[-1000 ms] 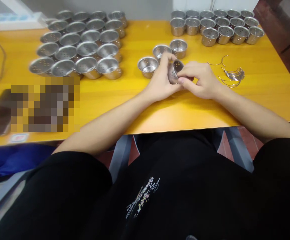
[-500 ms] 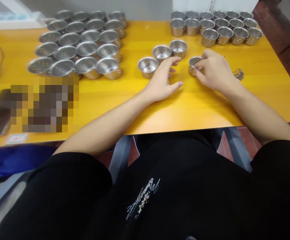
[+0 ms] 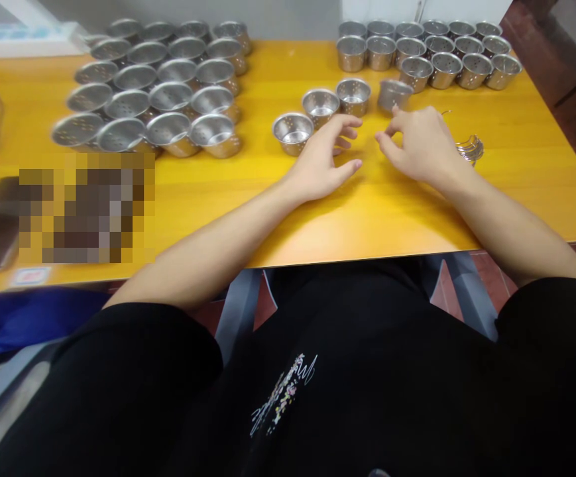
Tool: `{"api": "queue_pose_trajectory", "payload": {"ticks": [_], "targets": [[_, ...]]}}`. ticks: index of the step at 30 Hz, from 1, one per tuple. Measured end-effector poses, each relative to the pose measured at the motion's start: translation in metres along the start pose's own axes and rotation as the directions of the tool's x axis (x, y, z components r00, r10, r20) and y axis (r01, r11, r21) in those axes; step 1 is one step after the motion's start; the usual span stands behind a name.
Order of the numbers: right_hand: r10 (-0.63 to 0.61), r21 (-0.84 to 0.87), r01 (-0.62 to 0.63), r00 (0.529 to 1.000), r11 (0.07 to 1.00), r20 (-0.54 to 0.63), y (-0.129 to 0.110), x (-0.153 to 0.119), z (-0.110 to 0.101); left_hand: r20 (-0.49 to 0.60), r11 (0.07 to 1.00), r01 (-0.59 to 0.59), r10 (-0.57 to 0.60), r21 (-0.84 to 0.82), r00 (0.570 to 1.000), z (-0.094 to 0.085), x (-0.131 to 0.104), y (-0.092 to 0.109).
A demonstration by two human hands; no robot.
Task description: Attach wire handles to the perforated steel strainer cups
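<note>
Currently both hands empty, fingers loosely spread over yellow surface (image 3: pixel 288 218). Left hand (image 3: pixel 325 159) mid-frame, palm down, fingertips near three perforated steel cups (image 3: pixel 320 106) set in a short diagonal row; cups empty, holes visible in bases. Right hand (image 3: pixel 419 149) just right of it, fingers apart, holding nothing; nearest item is a single steel cup (image 3: pixel 394 95) standing just above its fingertips, not touching as far as can be told.

Upper left: large batch of same cups (image 3: pixel 153 93), approx. 4 rows, packed touching, blurred. Upper right: second batch (image 3: pixel 431 56), two rows, along surface's far edge. Wire handles (image 3: pixel 469 149), bent, piled right of right hand, partly hidden by it. Lower left: pixelated patch (image 3: pixel 86 209), contents unreadable. White print on black shirt (image 3: pixel 282 391), illegible.
</note>
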State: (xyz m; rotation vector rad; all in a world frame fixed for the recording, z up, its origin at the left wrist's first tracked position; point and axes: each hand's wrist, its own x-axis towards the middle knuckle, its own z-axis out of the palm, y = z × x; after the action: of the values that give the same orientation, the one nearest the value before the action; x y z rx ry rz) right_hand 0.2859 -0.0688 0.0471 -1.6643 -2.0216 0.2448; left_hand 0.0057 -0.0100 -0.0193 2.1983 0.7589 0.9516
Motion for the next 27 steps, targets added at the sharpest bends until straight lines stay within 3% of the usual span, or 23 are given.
{"api": "queue_pose_trajectory", "payload": {"ticks": [12, 20, 23, 27], "targets": [[0.019, 0.054, -0.019, 1.0, 0.998, -0.002, 0.024, 0.008, 0.004, 0.046, 0.999, -0.04, 0.039, 0.012, 0.998, 0.0, 0.002, -0.003], [0.026, 0.044, -0.028, 0.999, 0.999, 0.037, 0.017, 0.008, 0.005, 0.148, 0.993, -0.086, 0.074, 0.076, 0.986, -0.006, 0.001, 0.006], [0.044, 0.113, -0.046, 0.999, 0.993, 0.027, 0.018, 0.022, 0.012, 0.186, 0.987, -0.105, 0.081, 0.121, 0.979, -0.008, 0.001, 0.008], [0.126, 0.214, -0.13, 0.992, 0.968, 0.032, 0.017, 0.066, 0.019, 0.207, 0.979, -0.118, 0.083, 0.163, 0.975, -0.008, 0.001, 0.009]]}}
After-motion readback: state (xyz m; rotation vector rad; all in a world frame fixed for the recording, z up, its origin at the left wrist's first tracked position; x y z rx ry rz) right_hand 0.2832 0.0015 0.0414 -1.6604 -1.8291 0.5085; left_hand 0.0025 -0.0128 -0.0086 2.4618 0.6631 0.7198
